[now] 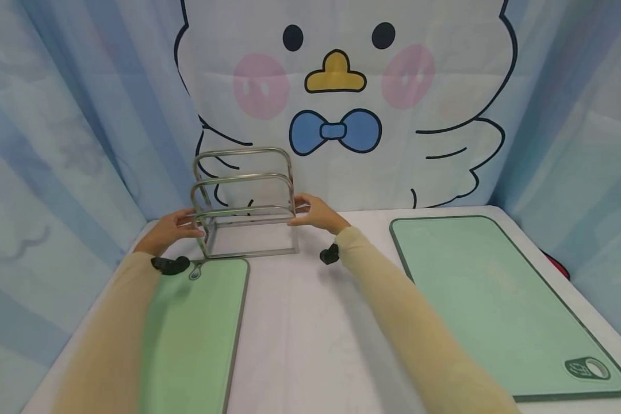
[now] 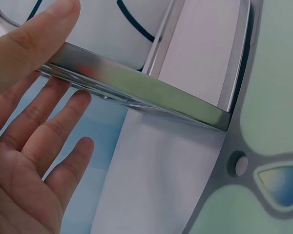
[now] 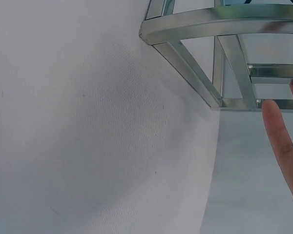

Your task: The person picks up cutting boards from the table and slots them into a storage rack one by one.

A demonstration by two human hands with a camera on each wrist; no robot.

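A silver metal rack (image 1: 253, 253) with several upright loops stands at the back left of the white table. My left hand (image 1: 168, 231) holds its left side. In the left wrist view, the thumb (image 2: 39, 41) lies over a flat bar (image 2: 161, 92) of the rack, and the fingers are behind and below it. On the rack's right side, my right hand (image 1: 318, 214) grips the frame between thumb and fingers. Only a couple of its fingers (image 3: 281, 134) show beside the bars in the right wrist view; the thumb is out of that frame.
A green cutting board (image 1: 196, 333) with a grey edge lies at the left, partly under my left sleeve, its far end by the rack's base. Another green cutting board (image 1: 497, 287) with a handle hole lies at the right. A printed curtain (image 1: 341, 178) hangs behind the table.
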